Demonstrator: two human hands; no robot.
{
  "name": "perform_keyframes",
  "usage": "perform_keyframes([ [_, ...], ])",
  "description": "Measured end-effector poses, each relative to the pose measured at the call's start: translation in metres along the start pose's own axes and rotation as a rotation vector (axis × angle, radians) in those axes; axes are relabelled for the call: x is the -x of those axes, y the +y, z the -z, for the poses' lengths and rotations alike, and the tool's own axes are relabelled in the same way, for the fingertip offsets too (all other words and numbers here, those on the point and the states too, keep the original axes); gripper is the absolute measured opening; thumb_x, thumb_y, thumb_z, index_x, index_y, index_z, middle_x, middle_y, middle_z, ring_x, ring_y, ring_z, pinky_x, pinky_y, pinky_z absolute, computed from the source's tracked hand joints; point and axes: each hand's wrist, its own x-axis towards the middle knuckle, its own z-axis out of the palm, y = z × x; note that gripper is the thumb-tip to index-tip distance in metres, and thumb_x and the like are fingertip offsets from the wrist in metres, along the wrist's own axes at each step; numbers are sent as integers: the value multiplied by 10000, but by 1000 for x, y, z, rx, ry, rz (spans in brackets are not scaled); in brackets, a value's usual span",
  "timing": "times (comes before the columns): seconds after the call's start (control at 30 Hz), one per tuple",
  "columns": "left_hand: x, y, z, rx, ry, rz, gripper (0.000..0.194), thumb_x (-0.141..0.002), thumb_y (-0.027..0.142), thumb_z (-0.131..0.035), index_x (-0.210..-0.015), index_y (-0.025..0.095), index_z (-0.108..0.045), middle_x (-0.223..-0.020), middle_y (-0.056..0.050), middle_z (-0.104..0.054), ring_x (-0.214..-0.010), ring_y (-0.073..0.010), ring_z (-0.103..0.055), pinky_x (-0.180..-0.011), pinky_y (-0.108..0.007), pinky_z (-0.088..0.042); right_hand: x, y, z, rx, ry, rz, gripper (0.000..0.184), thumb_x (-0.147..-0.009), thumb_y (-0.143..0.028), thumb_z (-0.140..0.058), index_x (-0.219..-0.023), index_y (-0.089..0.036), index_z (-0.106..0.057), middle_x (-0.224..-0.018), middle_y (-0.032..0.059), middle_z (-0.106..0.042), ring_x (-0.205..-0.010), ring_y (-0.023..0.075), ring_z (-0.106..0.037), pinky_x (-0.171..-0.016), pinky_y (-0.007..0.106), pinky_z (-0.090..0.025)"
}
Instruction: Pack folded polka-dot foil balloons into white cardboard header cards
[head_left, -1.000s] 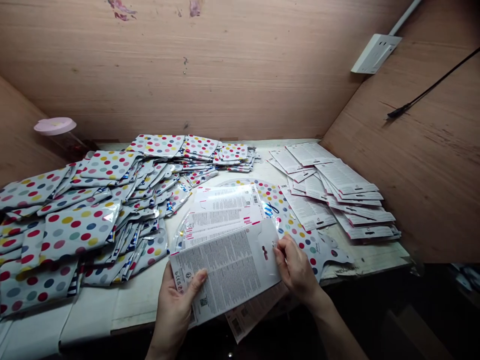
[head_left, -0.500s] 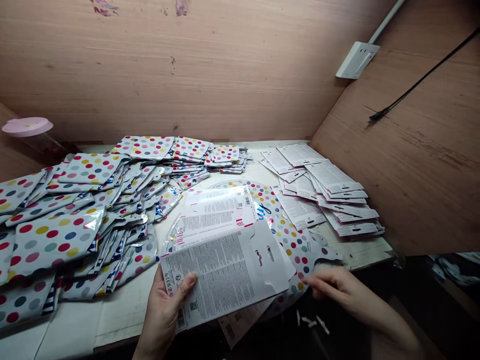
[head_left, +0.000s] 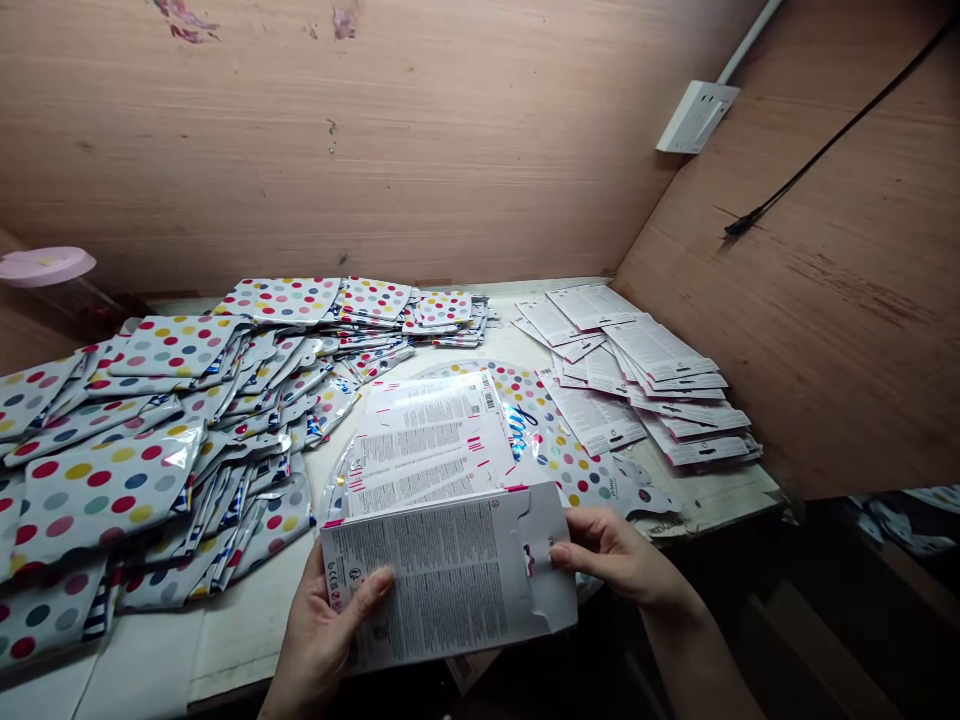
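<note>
Both my hands hold a white printed paper card [head_left: 442, 580] with dense small text, low over the table's front edge. My left hand [head_left: 324, 625] grips its lower left corner, thumb on top. My right hand [head_left: 611, 550] pinches the folded end with the hanging slots. Beyond the card, more printed cards [head_left: 424, 440] lie on a round polka-dot foil balloon [head_left: 544, 410], which they partly hide. Heaps of polka-dot foil packets [head_left: 105, 490] spread to the left of my left hand.
A loose pile of printed cards [head_left: 630, 375] lies at the back right of the white table [head_left: 247, 625]. Plywood walls [head_left: 337, 150] surround the table. A wall socket [head_left: 697, 115], a black cable [head_left: 840, 130] and a pink-lidded jar [head_left: 45, 267] are nearby.
My right hand has returned from the lower right, where it was off the card, and now pinches the card's folded end. The card sits more level, and my view has drifted slightly.
</note>
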Motion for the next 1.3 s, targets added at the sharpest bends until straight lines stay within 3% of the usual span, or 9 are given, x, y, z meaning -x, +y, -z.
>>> perform_keyframes([
  [0.27, 2, 4, -7, 19, 15, 11, 749, -558, 380, -872, -1218, 236, -547, -933, -18, -744, -829, -191, -710, -709, -210, -564, -3, -1, -14, 127, 148, -19, 306, -860, -426, -601, -915, -132, -662, -818, 39, -615, -737, 152, -538, -642, 243, -443],
  [0.47, 19, 3, -15, -17, 113, -34, 741, -549, 408, -875, -1197, 242, -556, -859, 4, -763, -839, -212, -728, -719, -216, -584, -18, 16, -31, 274, 474, 35, 110, -762, -281, -602, -751, -172, -610, -700, -8, -559, -674, 139, -513, -613, 224, -427],
  [0.63, 34, 3, -21, -20, 146, -4, 755, -517, 432, -888, -1172, 242, -563, -799, 11, -777, -744, -190, -739, -696, -199, -589, -24, 28, -28, 310, 559, 31, 22, -682, -186, -574, -693, -169, -582, -630, -35, -505, -621, 121, -463, -586, 219, -389],
  [0.7, 33, 6, -22, -30, 141, 11, 749, -536, 424, -881, -1187, 246, -555, -833, 13, -778, -757, -172, -737, -687, -168, -576, -20, 28, -22, 238, 500, 10, 52, -687, -188, -594, -733, -166, -595, -660, -29, -533, -643, 124, -489, -611, 221, -407],
  [0.83, 21, 14, -18, -3, 67, 43, 766, -553, 396, -873, -1226, 237, -543, -899, -9, -767, -835, -196, -727, -682, -176, -568, -4, 24, -7, -158, 139, -2, 328, -738, -365, -690, -994, -166, -639, -820, 31, -643, -732, 156, -594, -677, 256, -477],
  [0.93, 13, 17, -15, 44, 23, 79, 778, -557, 398, -866, -1239, 226, -534, -964, -34, -755, -867, -215, -717, -695, -201, -569, 4, 20, -9, -423, 75, 24, 423, -736, -522, -700, -945, -155, -670, -746, 48, -655, -656, 156, -612, -601, 248, -485],
  [1.03, 10, 15, -15, 71, 9, 107, 784, -569, 399, -856, -1255, 227, -517, -960, -31, -752, -858, -226, -715, -727, -245, -581, 4, 15, -27, -555, 190, -22, 332, -711, -462, -754, -823, -158, -684, -698, 42, -666, -580, 137, -608, -547, 228, -474],
  [1.17, 9, 13, -21, 106, 13, 149, 792, -561, 383, -857, -1258, 238, -509, -942, -32, -752, -828, -256, -719, -670, -287, -600, -5, 6, -53, -601, 437, -54, 348, -657, -401, -821, -889, -185, -674, -740, 29, -686, -593, 138, -619, -575, 240, -498],
  [1.3, 7, 12, -24, 131, 28, 176, 826, -539, 387, -865, -1270, 244, -506, -948, -34, -752, -829, -273, -721, -632, -291, -606, -1, 0, -44, -569, 785, 103, 329, -676, -418, -812, -856, -223, -617, -709, -26, -629, -543, 96, -539, -533, 211, -468],
])
